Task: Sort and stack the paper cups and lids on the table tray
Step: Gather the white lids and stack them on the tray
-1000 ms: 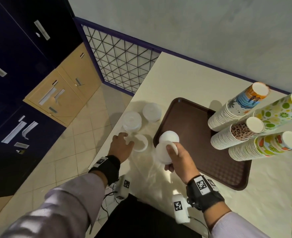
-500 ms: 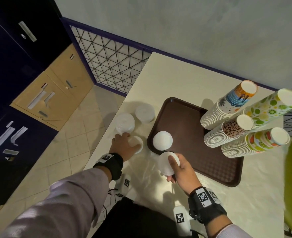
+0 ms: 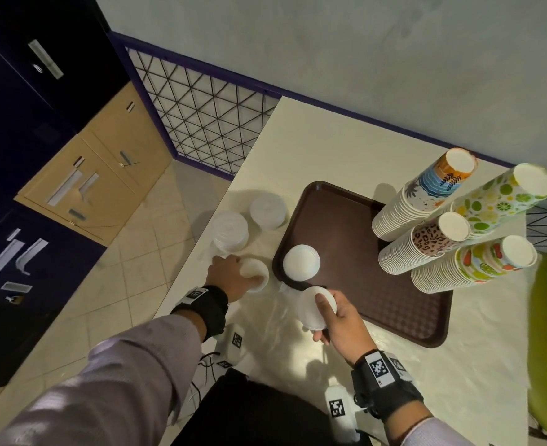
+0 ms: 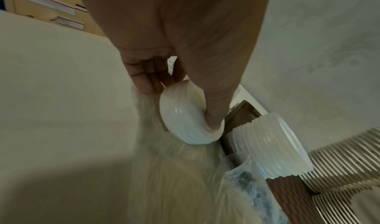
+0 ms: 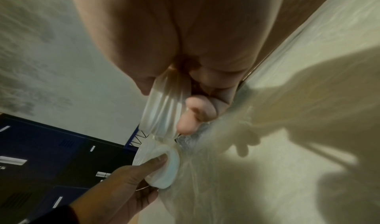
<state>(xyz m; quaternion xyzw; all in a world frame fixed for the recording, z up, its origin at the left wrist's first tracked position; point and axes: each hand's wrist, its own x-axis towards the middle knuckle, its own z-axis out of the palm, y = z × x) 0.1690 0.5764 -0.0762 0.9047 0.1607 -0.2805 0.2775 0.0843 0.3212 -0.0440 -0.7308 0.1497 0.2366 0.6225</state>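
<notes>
Cream tabletop (image 3: 330,149) ran to its left edge above tiled floor, with open surface beyond the dark brown plastic tray (image 3: 391,300). Four stacks of patterned paper cups (image 3: 426,239) crowded the tray's far right side; one white lid stack (image 3: 301,263) stood at its near-left corner. Left hand (image 3: 230,278) pinched a small stack of white plastic lids (image 3: 255,273) (beside the tray's rim). Right hand (image 3: 339,320) gripped another translucent lid stack (image 3: 314,307) above crinkled plastic wrap (image 3: 281,336).

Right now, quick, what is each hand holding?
Left hand: grips a small stack of white lids on the table.
Right hand: holds another stack of white lids near the tray's edge.
</notes>
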